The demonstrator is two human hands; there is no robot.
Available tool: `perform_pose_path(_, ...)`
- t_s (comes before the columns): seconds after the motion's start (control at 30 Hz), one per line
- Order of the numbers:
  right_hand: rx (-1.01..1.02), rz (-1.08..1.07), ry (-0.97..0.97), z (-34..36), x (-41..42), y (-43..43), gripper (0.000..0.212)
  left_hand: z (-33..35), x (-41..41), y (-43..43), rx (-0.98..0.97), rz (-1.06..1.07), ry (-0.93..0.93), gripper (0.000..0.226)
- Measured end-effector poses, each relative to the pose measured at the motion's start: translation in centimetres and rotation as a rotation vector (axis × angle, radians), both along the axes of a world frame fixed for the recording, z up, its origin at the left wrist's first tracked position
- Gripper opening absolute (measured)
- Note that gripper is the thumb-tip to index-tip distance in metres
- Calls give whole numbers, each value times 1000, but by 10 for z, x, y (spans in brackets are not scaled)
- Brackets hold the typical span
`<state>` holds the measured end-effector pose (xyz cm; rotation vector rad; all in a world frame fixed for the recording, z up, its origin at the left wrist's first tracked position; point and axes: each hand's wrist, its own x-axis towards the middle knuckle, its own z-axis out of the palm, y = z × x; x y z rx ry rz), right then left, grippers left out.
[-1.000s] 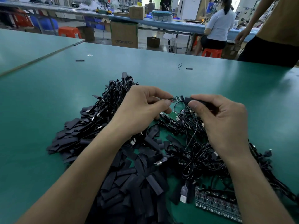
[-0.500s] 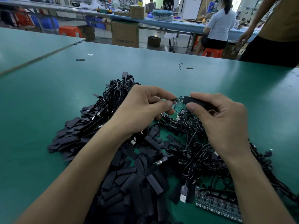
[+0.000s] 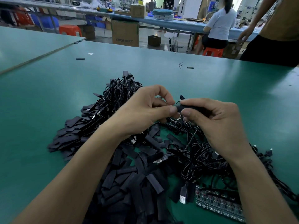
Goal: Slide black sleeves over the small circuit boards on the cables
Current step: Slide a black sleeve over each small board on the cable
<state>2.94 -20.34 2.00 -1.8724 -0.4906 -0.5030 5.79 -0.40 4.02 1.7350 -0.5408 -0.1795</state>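
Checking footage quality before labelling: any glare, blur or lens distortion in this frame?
Head view: pale sheen on the green table beyond the right hand; black sleeve fairly sharp, background workers softer; wide-angle lens stretches the forearms near the bottom edge.

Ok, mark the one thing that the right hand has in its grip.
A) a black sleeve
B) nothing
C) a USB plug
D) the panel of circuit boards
A: the right hand pinches the black sleeve between thumb and fingers, and the left hand pinches the cable at the sleeve's end. The USB plug and the panel of circuit boards lie on the table.
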Motion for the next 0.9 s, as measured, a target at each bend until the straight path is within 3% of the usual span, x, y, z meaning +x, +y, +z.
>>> perform_pose_path(0.17,41,-44,27,-3,1,0,17,-4,-1,-1,127,172,-150,15)
perform_pose_path(0.57,174,-50,72,-2,2,3,16,0,-4,-1,61,248,-204,9)
perform_pose_path(0.9,182,-45,32,-4,2,5,16,-3,1,-1,95,158,-31,21)
